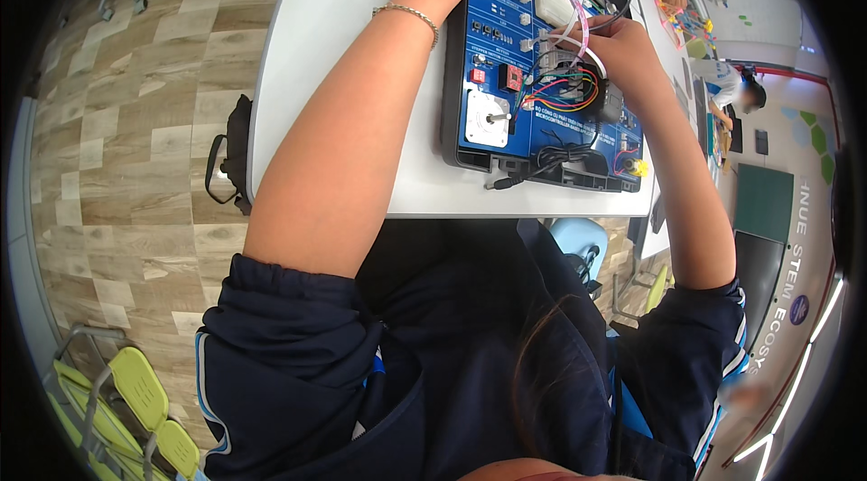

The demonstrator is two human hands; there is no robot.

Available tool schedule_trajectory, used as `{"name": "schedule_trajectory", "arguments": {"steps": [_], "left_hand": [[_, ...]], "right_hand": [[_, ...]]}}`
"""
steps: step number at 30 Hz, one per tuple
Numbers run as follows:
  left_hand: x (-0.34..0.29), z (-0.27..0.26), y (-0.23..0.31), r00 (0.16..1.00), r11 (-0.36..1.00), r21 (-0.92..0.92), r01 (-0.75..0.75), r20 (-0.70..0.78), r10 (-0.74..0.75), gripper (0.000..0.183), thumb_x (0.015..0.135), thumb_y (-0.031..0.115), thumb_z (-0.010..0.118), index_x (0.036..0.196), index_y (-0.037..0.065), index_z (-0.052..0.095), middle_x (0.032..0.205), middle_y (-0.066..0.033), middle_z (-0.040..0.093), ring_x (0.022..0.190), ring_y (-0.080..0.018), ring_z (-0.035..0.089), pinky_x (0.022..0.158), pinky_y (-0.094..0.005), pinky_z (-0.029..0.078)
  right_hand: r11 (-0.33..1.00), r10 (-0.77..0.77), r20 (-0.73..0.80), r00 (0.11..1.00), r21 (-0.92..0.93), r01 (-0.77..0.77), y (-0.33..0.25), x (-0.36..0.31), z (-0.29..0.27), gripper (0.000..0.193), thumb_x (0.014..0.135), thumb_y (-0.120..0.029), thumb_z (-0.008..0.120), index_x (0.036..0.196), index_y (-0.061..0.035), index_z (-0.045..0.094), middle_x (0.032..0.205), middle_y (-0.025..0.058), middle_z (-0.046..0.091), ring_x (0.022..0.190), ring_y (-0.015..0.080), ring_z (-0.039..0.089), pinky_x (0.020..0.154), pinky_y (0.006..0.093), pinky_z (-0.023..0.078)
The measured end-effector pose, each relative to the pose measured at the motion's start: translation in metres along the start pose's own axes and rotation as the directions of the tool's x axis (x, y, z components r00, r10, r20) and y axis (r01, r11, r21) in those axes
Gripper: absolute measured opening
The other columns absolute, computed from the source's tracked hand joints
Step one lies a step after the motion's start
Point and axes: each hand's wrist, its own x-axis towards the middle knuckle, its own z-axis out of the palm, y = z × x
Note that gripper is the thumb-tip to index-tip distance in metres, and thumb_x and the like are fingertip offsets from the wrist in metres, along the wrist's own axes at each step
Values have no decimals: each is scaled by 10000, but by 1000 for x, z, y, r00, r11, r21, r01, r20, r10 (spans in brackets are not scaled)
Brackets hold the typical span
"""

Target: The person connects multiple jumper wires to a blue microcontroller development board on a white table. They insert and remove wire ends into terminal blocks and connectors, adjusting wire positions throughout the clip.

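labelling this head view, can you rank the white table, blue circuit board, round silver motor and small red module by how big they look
1. white table
2. blue circuit board
3. round silver motor
4. small red module

The table runs out of the picture, so its full size is unseen. The right hand holds wires over the board.

Bright, even indoor light with soft shadows; fisheye bends the edges into a dark rim, far corners blurred

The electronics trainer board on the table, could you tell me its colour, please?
Blue, in the head view.
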Motion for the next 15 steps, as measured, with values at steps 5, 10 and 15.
{"name": "schedule_trajectory", "arguments": {"steps": [5,10,15], "left_hand": [[0,1,-2,1000,1000,-17,-4,-22,3,370,911,333,602,883,-27,687,737,-153,679,668,-244,636,645,-353,491],[3,1,-5,999,999,16,-34,-23,35,369,911,330,603,891,-28,689,750,-158,684,681,-246,646,655,-350,499],[2,2,-5,998,999,13,-50,-29,51,366,911,330,605,895,-26,690,744,-155,681,672,-239,642,649,-345,497]], "right_hand": [[997,26,26,999,-70,-24,-14,-5,-6,490,715,-403,831,914,34,737,742,73,687,681,114,619,637,256,465],[998,-1,28,1000,-64,3,-13,-4,-8,447,735,-369,809,902,40,737,737,74,685,666,111,607,636,254,458],[993,-89,29,996,-75,90,-5,8,-7,288,722,-265,752,796,13,741,614,84,622,556,132,565,549,292,455]]}}
